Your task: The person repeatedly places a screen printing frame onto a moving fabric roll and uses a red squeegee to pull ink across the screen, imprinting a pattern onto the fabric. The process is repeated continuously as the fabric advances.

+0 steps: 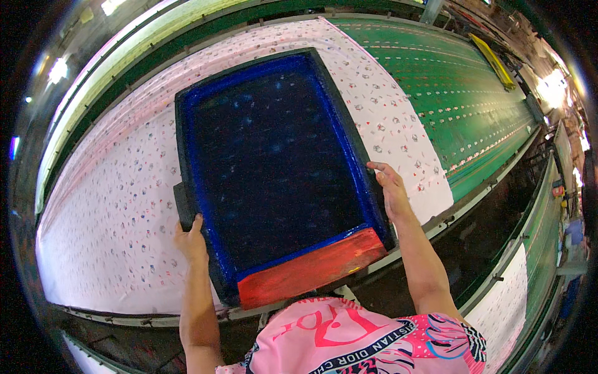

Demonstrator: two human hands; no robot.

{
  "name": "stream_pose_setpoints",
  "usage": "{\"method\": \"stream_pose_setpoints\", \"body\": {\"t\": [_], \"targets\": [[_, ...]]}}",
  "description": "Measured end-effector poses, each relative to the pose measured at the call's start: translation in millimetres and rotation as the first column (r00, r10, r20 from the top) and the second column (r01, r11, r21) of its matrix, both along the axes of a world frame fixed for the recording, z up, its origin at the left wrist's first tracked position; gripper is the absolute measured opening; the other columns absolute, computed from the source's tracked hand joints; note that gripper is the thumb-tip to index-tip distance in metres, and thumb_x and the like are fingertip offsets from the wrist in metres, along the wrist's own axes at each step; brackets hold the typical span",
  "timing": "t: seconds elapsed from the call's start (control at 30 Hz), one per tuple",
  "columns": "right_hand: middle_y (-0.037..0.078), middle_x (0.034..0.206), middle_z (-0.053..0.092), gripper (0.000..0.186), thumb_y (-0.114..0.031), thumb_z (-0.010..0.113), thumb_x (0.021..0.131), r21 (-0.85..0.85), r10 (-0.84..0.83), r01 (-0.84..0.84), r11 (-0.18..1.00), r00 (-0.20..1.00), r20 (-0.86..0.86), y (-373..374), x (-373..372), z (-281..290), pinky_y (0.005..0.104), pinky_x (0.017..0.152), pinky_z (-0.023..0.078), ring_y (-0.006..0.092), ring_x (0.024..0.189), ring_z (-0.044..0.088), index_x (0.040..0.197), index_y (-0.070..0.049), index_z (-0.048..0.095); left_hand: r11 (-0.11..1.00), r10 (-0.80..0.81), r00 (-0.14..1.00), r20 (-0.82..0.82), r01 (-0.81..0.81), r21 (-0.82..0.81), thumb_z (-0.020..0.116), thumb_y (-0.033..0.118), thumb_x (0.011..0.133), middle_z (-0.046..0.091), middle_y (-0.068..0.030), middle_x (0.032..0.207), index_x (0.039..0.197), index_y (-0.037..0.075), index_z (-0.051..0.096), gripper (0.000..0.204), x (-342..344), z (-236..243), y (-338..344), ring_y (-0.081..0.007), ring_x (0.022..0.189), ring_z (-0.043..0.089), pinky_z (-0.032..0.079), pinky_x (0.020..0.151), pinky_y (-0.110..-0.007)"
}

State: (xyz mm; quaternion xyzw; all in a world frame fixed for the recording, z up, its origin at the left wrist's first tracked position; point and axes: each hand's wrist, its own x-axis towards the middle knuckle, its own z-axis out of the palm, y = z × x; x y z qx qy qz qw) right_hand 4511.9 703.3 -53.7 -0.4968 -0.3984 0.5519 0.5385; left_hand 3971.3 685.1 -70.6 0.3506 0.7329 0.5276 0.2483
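Note:
A large screen printing frame with dark borders, blue inner edges and a dark mesh fills the middle of the view, slightly tilted, over white printed fabric. At its left side my left hand is closed around a dark block-like grip, thumb on top. My right hand holds the opposite edge, its thumb and forefinger at the rim and the other fingers partly hidden. Along the frame's near end runs a smooth red strip, close to my body. The frame covers the fabric beneath it.
The fabric lies on a long green table that continues to the right, marked with rows of small pale prints. A yellow bar-shaped tool rests at its far side. Another table with white fabric stands at lower right.

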Motion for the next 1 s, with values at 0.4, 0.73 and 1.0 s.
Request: {"method": "stream_pose_setpoints", "body": {"t": [0.4, 0.73, 1.0], "targets": [[0.012, 0.137, 0.074, 0.071, -0.044, 0.083, 0.102, -0.001, -0.042, 0.042, 0.999, 0.996, -0.084, 3, 84, -22, 0.0362, 0.118, 0.047, 0.0197, 0.126, 0.067, 0.151, 0.004, 0.064, 0.998, -0.031, 0.989, -0.144, 0.023, -0.063, 0.09, 0.01, 0.096, 0.079, -0.0037, 0.102, 0.119, -0.001, 0.08, 0.028, 78, -5, 8, -0.015, 0.086, 0.067, 0.055, 0.082, -0.033], [0.013, 0.152, 0.067, 0.072, -0.04, 0.083, 0.103, 0.002, 0.049, -0.049, 0.999, 0.995, -0.085, 2, 110, -20, 0.0412, 0.129, 0.039, 0.0248, 0.148, 0.056, 0.157, 0.002, 0.061, 0.999, -0.043, 0.999, -0.015, 0.043, -0.005, 0.089, 0.009, 0.097, 0.08, -0.0053, 0.102, 0.118, -0.001, 0.08, 0.025, 91, -21, 14, -0.0155, 0.088, 0.069, 0.056, 0.085, -0.034], [0.021, 0.157, 0.065, 0.068, -0.018, 0.095, 0.081, 0.095, 0.179, -0.512, 0.854, 0.459, 0.87, -60, 49, 39, 0.0539, 0.128, 0.046, 0.0434, 0.149, 0.059, 0.146, -0.012, 0.074, 0.984, -0.059, 0.991, -0.121, 0.038, -0.173, 0.09, 0.017, 0.095, 0.082, -0.0102, 0.105, 0.117, -0.003, 0.08, 0.031, 97, -16, 18, -0.0215, 0.09, 0.073, 0.057, 0.087, -0.038]]}}
